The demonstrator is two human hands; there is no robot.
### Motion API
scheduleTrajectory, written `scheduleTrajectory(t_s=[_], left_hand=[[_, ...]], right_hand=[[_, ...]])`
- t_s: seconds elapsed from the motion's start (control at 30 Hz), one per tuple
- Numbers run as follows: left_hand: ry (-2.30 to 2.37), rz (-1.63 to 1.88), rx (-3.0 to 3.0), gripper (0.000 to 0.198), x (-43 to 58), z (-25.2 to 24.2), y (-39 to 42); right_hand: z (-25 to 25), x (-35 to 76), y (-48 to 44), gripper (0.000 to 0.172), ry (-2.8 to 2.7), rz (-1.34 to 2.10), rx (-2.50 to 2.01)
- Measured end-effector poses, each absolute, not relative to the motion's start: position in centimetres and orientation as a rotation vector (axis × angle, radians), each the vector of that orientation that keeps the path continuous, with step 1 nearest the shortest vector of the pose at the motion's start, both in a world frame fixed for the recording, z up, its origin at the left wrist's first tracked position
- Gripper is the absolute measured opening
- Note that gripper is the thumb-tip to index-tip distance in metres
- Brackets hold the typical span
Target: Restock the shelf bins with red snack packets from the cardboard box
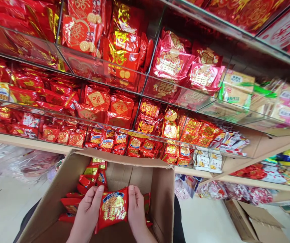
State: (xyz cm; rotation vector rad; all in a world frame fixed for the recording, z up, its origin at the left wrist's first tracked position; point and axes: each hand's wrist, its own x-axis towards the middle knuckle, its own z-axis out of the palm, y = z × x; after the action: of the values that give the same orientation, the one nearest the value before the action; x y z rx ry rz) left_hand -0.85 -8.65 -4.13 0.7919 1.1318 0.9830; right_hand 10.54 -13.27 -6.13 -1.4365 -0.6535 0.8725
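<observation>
My left hand (88,211) and my right hand (136,211) grip a stack of red and gold snack packets (113,207) from either side, just above an open cardboard box (59,192). The fingers of both hands curl round the stack's edges. More red packets (91,177) lie loose inside the box along its left wall. Above the box, shelf bins behind clear panels hold many similar red packets (145,146).
Tiered shelves (21,143) with clear dividers fill the view, stocked with red, pink and pale snack bags. Clear plastic bags (26,163) lie under the shelf at left. A second open cardboard box (258,222) stands on the floor at lower right.
</observation>
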Motion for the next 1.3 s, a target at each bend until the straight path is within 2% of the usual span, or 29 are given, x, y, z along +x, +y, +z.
scheduleTrajectory(t_s=[0.2, 0.37, 0.6, 0.73, 0.97, 1.17, 1.3], left_hand=[[1.147, 0.976, 0.845, 0.039, -1.0, -3.7, -8.5], [1.201, 0.976, 0.595, 0.045, -0.6, -3.0, -8.6], [1.194, 0.921, 0.353, 0.016, 0.3, -1.4, -9.1], [1.176, 0.931, 0.331, 0.016, 0.4, -1.5, -9.2], [1.172, 0.974, 0.567, 0.040, -0.4, -2.5, -8.9], [1.132, 0.971, 0.794, 0.040, -0.8, -3.5, -9.0], [1.206, 0.945, 0.672, 0.042, -0.7, -3.2, -9.0]], right_hand=[[-5.9, 10.9, -13.5, 0.041, -0.798, 0.767, -1.548], [-5.5, 10.0, -13.3, 0.039, -0.449, 0.886, -1.452], [-3.9, 9.1, -13.1, 0.040, 0.074, 1.120, -1.228], [-3.3, 9.1, -13.1, 0.048, 0.202, 1.198, -1.187], [-4.0, 10.7, -13.3, 0.045, -0.301, 1.073, -1.228], [-4.9, 11.4, -13.7, 0.047, -0.459, 1.057, -1.281], [-5.4, 11.0, -13.6, 0.047, -0.446, 0.959, -1.363]])
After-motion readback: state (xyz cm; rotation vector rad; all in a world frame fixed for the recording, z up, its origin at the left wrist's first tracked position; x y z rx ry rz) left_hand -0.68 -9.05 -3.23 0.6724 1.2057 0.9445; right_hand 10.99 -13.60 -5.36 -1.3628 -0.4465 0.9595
